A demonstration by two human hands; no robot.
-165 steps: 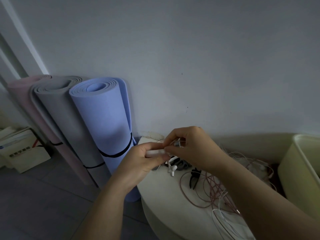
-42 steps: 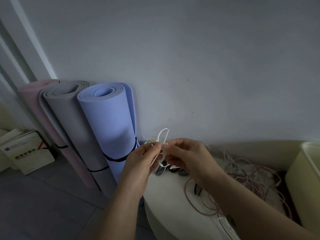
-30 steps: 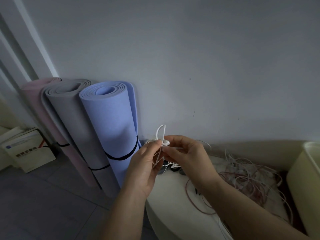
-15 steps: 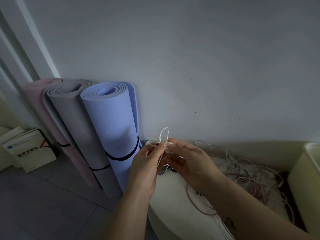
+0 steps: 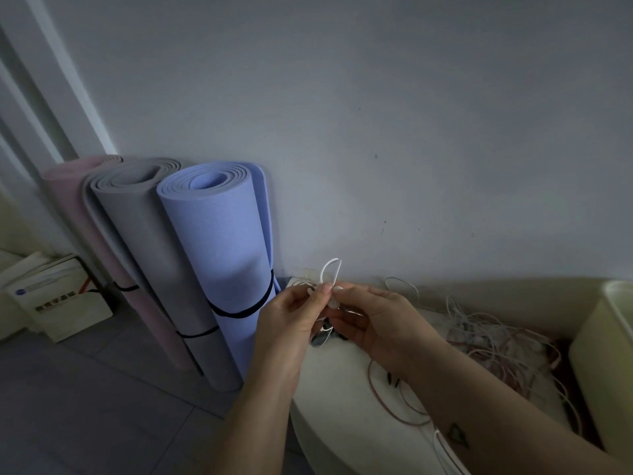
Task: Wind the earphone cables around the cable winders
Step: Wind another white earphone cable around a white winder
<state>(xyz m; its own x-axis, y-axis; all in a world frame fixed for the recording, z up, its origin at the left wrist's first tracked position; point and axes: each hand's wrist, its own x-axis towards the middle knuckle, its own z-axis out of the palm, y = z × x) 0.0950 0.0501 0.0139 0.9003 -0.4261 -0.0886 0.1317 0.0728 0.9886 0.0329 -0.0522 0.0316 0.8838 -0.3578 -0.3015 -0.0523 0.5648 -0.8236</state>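
My left hand (image 5: 291,323) and my right hand (image 5: 380,320) meet above the left end of the round white table (image 5: 346,399). Between their fingertips they pinch a white earphone cable (image 5: 329,270), whose loop sticks up above the fingers. A small white piece, maybe an earbud or a winder (image 5: 333,304), shows between the thumbs; I cannot tell which. Dark small pieces (image 5: 322,337) lie on the table just under my hands. A tangle of white and pink cables (image 5: 493,341) covers the table's right part.
Three rolled mats stand against the wall at left: blue (image 5: 219,255), grey (image 5: 144,241) and pink (image 5: 68,186). A pale yellow bin (image 5: 603,358) stands at the right edge. A white box (image 5: 54,299) sits on the floor at far left.
Over the last second my hands have stayed together over the table's left end, and the white cable loop above my fingers has shifted slightly. Earlier my left hand gripped a white piece lower down.
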